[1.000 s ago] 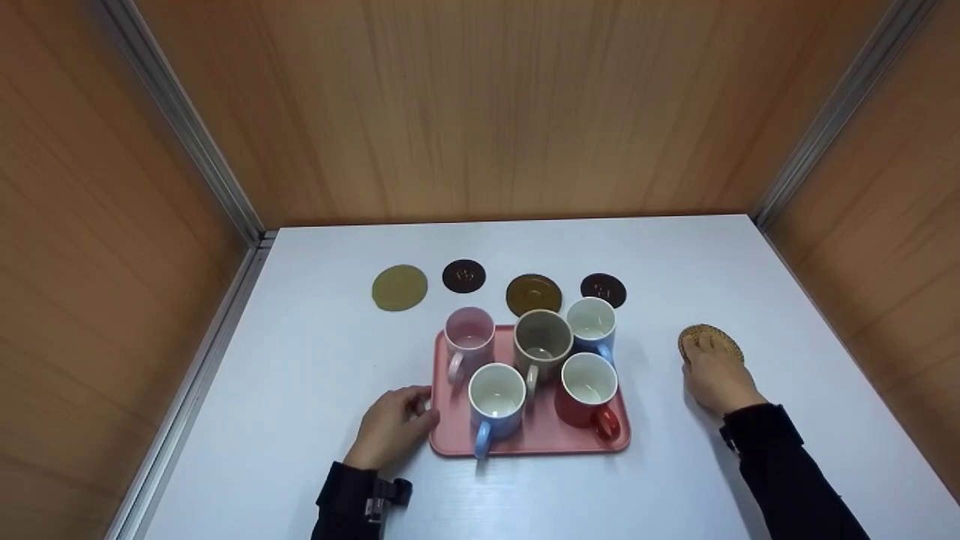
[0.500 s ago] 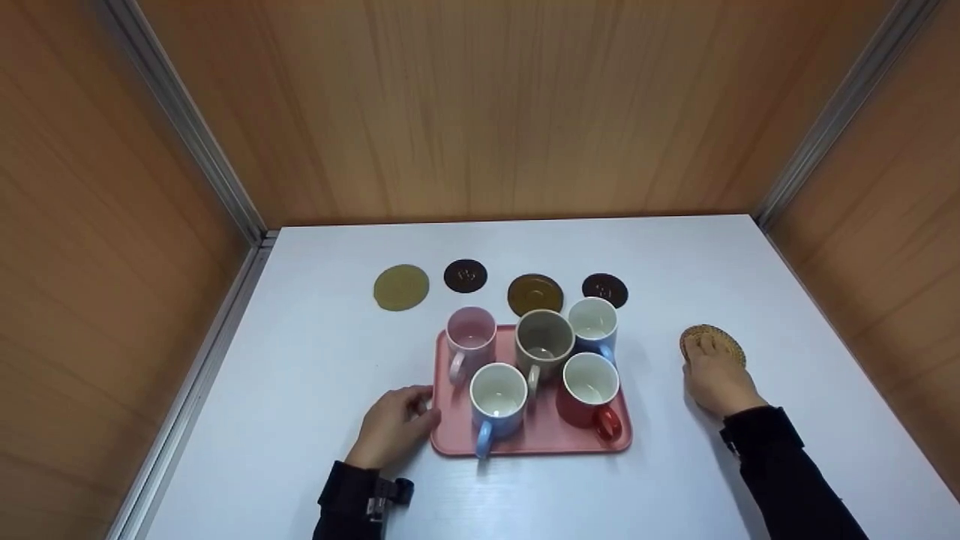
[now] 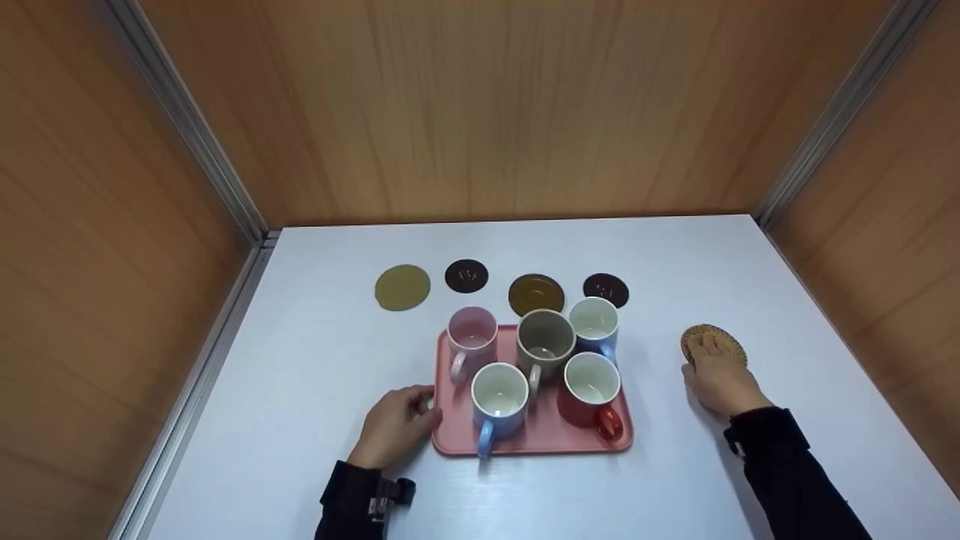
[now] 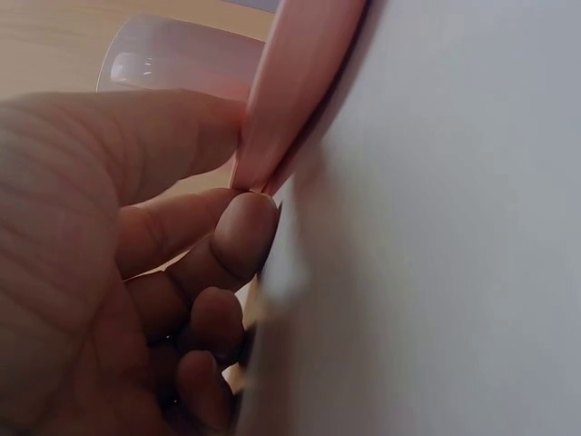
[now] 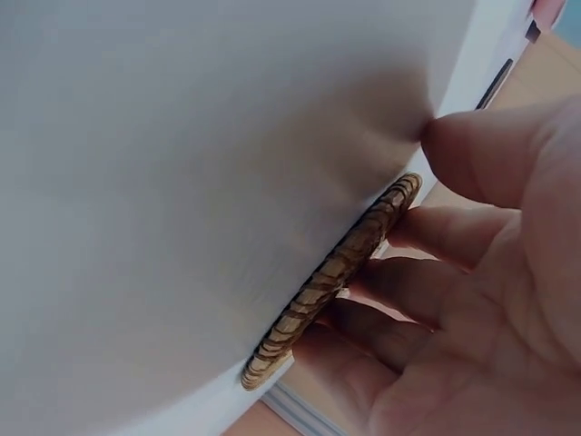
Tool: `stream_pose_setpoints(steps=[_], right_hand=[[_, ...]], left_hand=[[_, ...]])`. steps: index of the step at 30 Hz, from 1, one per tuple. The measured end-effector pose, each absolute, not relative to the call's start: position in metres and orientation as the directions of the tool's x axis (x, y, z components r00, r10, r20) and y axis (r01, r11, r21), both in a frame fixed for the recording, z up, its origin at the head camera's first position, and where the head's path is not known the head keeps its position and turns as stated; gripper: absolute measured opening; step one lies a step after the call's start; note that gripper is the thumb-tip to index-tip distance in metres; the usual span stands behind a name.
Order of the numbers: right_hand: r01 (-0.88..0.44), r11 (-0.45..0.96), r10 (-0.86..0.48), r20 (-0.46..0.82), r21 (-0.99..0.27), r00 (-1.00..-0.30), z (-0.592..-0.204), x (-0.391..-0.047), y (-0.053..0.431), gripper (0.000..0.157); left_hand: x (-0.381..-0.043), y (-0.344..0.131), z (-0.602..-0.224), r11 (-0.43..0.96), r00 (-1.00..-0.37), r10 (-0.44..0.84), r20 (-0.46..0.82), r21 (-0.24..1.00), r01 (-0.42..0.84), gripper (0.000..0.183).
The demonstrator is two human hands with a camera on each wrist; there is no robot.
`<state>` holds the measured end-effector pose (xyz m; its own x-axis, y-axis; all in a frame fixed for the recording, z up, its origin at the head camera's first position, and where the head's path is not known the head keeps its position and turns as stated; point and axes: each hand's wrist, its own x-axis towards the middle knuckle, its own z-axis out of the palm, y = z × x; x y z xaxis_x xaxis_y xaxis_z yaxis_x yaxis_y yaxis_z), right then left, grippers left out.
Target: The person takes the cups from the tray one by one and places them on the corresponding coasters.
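Observation:
In the head view, a pink tray (image 3: 540,433) bears upright mugs: a pink mug (image 3: 472,339), a grey mug (image 3: 545,341), a light blue mug (image 3: 500,397) and a red mug (image 3: 589,394). Another blue mug (image 3: 595,322) stands at its back right corner. My left hand (image 3: 394,427) holds the tray's left edge; in the left wrist view the thumb and index fingertip (image 4: 247,232) meet at the rim (image 4: 290,82). Off to the right, my right hand (image 3: 721,382) lays its extended fingers on a round woven coaster (image 5: 318,291), which lies flat, while the thumb touches the table.
Behind the tray lie an olive coaster (image 3: 403,288), a dark coaster (image 3: 466,276), a brown coaster (image 3: 536,295) and a second dark coaster (image 3: 606,289). Wooden panels (image 3: 480,112) enclose the white table (image 3: 300,337) at the back and both sides.
Both hands keep their places, the left at the tray edge and the right on the woven coaster. The whole view has drifted by only a few pixels.

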<state>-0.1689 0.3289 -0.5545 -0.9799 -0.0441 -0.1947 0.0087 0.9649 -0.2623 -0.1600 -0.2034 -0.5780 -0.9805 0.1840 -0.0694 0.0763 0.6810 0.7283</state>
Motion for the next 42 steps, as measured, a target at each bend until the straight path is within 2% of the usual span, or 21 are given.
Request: stream_pose_setpoints(steps=[5, 11, 13, 17, 21, 24, 27, 32, 42], right_hand=[[-0.004, 0.936, -0.081, -0.206, -0.351, -0.975, -0.546, -0.169, 0.336, 0.066], [-0.081, 0.87, -0.133, -0.072, -0.487, -0.989, -0.532, -0.169, 0.333, 0.039], [-0.1, 0.868, -0.121, -0.013, -0.486, -0.993, -0.527, -0.166, 0.325, 0.039], [-0.127, 0.832, -0.097, 0.083, -0.54, -0.992, -0.521, -0.154, 0.297, 0.051], [-0.17, 0.718, -0.101, 0.141, -0.675, -0.985, -0.524, -0.143, 0.261, 0.043], [-0.133, 0.592, -0.08, 0.107, -0.795, -0.991, -0.531, -0.14, 0.237, 0.038], [-0.019, 0.449, 0.008, 0.025, -0.894, -1.0, -0.54, -0.139, 0.221, 0.037], [0.131, 0.26, 0.143, -0.096, -0.957, -0.985, -0.552, -0.14, 0.213, 0.034], [0.134, 0.278, 0.144, -0.097, -0.951, -0.985, -0.562, -0.137, 0.205, 0.035]], left_hand=[[-0.16, -0.203, -0.578, 0.68, -0.979, 0.195, -0.067, 0.728, 0.086, 0.042], [-0.16, -0.204, -0.578, 0.688, -0.979, 0.191, -0.076, 0.721, 0.078, 0.043], [-0.161, -0.204, -0.578, 0.689, -0.979, 0.189, -0.077, 0.72, 0.077, 0.043], [-0.161, -0.204, -0.577, 0.689, -0.979, 0.182, -0.089, 0.722, 0.063, 0.043], [-0.161, -0.205, -0.579, 0.69, -0.98, 0.184, -0.077, 0.72, 0.073, 0.041], [-0.16, -0.205, -0.58, 0.691, -0.98, 0.193, -0.05, 0.716, 0.099, 0.04], [-0.16, -0.205, -0.581, 0.688, -0.979, 0.199, -0.035, 0.717, 0.114, 0.04], [-0.159, -0.204, -0.581, 0.684, -0.979, 0.202, -0.038, 0.721, 0.113, 0.04], [-0.158, -0.202, -0.575, 0.683, -0.983, 0.17, -0.076, 0.727, 0.062, 0.04]])
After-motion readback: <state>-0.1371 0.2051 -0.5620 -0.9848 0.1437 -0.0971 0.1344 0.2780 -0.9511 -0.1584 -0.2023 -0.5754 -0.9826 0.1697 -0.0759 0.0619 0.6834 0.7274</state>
